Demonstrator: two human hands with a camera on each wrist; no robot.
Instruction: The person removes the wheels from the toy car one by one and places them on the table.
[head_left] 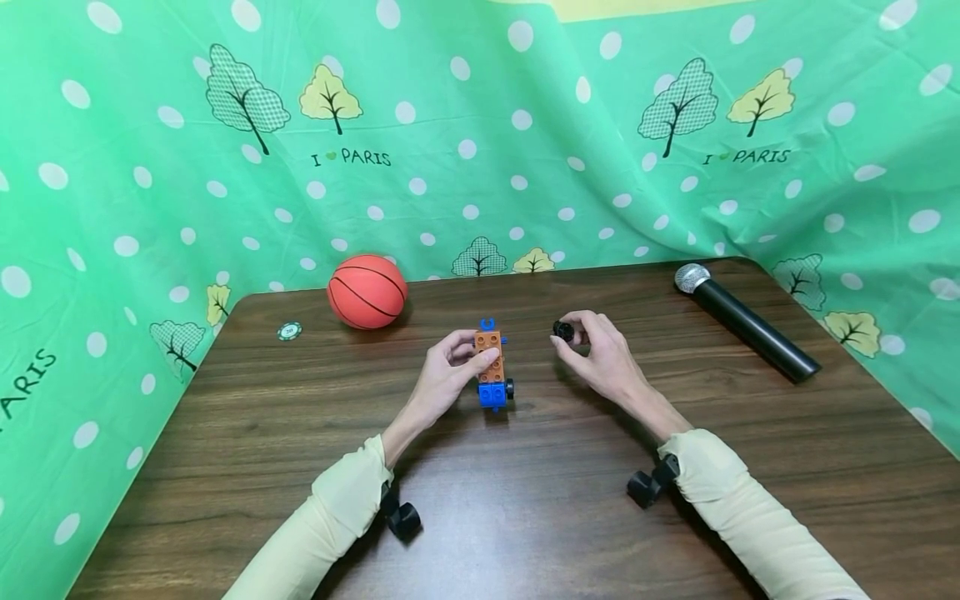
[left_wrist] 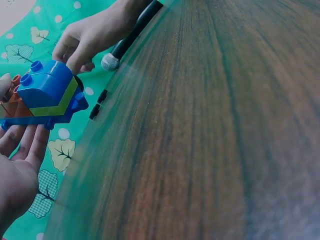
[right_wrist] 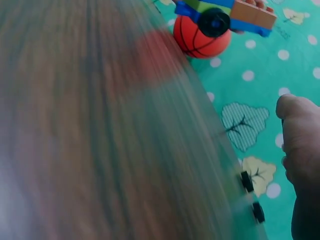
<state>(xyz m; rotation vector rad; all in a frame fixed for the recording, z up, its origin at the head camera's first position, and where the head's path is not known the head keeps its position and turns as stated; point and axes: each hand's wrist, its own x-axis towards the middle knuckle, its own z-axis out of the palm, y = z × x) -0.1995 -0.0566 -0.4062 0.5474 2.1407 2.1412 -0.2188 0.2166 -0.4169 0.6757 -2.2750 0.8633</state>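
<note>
1. Grips with the left hand (head_left: 447,372) a studded orange-and-blue plastic brick toy vehicle (head_left: 491,374), thumb across the top, fingers underneath.
2. Holds it raised over the middle of the brown wood-grain desk (head_left: 225,433), with a blue hook-shaped end piece (head_left: 487,324) pointing to the far side and a blue plastic block (head_left: 492,396) at the near end.
3. Shows on the right flank, beside that block, a black round mounted wheel (head_left: 510,389); in the left wrist view, also a yellow-green stripe (left_wrist: 56,107) under the blue.
4. Pinches between thumb and fingers of the right hand (head_left: 606,360) a small black round loose wheel (head_left: 563,332), to the right of the vehicle and apart from it.
5. Noted in both wrist views: two small black pieces (left_wrist: 94,111) side by side near the far desk edge; too small for detail.
6. At far left of desk: a red-orange ball with black seam lines (head_left: 367,292), with a green-and-white round chip (head_left: 289,332) to its left.
7. At far right, lying aslant: a black microphone with silver mesh head (head_left: 750,323).
8. Behind: green cloth with white dots and printed trees (head_left: 480,108).
</note>
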